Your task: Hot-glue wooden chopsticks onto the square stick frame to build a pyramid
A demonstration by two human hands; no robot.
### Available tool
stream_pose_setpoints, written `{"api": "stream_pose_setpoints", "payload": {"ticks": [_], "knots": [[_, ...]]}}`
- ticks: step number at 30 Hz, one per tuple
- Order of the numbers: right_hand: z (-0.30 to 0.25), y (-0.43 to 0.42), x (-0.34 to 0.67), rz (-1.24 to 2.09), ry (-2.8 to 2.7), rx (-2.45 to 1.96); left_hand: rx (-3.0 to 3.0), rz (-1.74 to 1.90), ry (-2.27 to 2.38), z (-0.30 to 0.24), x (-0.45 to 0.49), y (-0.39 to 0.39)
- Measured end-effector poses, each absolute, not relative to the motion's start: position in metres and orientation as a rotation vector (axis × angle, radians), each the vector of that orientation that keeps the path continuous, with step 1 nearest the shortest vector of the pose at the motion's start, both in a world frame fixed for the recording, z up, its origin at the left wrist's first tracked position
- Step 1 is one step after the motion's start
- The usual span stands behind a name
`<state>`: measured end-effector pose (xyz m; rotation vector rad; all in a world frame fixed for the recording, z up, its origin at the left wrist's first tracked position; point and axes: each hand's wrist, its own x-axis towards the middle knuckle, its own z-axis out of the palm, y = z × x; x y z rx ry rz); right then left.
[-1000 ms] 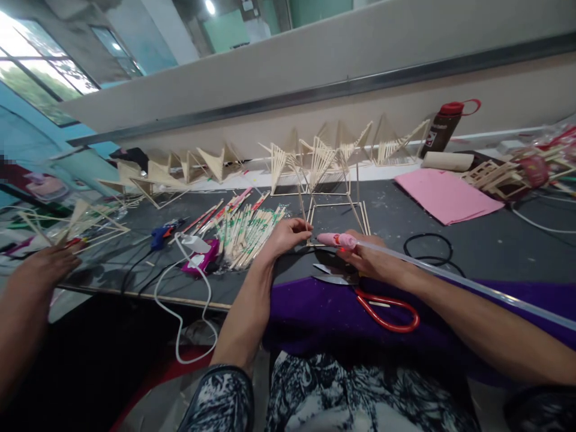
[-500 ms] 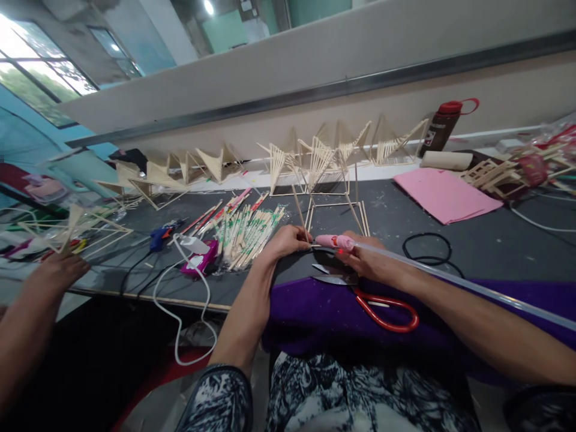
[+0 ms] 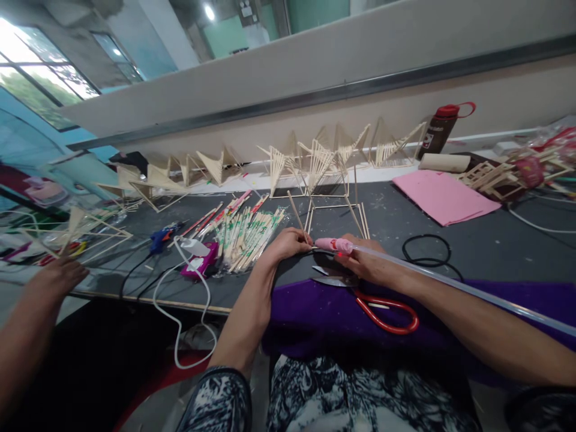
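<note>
Red-handled scissors (image 3: 387,315), purple cloth (image 3: 315,312), pink paper (image 3: 443,195), dark bottle (image 3: 438,129), wrapped chopstick bundle (image 3: 245,231).

Your left hand (image 3: 290,245) is stretched forward at the middle, the bare forearm rising from the lower edge, the wrist almost straight, the fingers curled and pinched together at the tips. Your right hand (image 3: 366,262) is just beside it, closed in a firm grip, with its bare forearm coming in low from the right. The two hands do not touch.
</note>
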<state>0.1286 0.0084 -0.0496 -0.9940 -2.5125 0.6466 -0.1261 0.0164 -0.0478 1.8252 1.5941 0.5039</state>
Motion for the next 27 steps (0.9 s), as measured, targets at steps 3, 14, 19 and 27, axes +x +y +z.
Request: {"api": "stream_pose_setpoints", "payload": {"ticks": [3,14,19,27], "knots": [[-0.049,0.008,0.128,0.663,-2.522,-1.011,1.804,0.502,1.602,-0.049,-0.126,0.017],[-0.051,0.008,0.128,0.68,-2.528,-1.115,1.714,0.558,1.601,-0.053,-0.126,0.018],[-0.045,0.007,0.128,0.706,-2.506,-1.148,1.671,0.463,1.565,-0.045,-0.127,0.016],[-0.041,0.009,0.13,0.703,-2.498,-1.151,1.653,0.414,1.659,-0.036,-0.121,0.016]]}}
